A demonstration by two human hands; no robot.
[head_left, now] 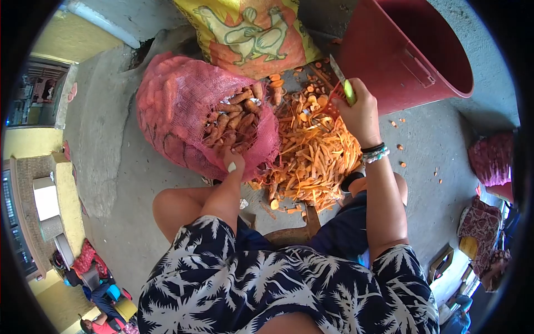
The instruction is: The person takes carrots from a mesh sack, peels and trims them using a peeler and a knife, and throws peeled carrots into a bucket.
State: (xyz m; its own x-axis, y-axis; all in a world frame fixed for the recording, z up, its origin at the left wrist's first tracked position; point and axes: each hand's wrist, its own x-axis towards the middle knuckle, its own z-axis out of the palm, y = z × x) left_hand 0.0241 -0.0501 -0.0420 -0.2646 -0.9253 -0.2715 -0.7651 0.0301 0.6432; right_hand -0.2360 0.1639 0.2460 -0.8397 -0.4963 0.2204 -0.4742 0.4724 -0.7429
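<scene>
My right hand (pixel 359 108) is closed around the green handle of a knife (pixel 340 77), whose blade points up and to the left beside the red tub. My left hand (pixel 231 158) reaches into the opening of a pink mesh sack (pixel 172 111) full of carrots (pixel 233 119). Its fingers are hidden among them, so whether it grips one does not show. Between my knees lies a heap of orange peelings (pixel 317 156), with round cut pieces near its upper end.
A large red tub (pixel 389 61) stands at the upper right. Behind the peelings is a yellow and orange sack (pixel 250 33) with birds printed on it. Small orange bits dot the floor (pixel 417 133). At the lower left edge is another person (pixel 103 323).
</scene>
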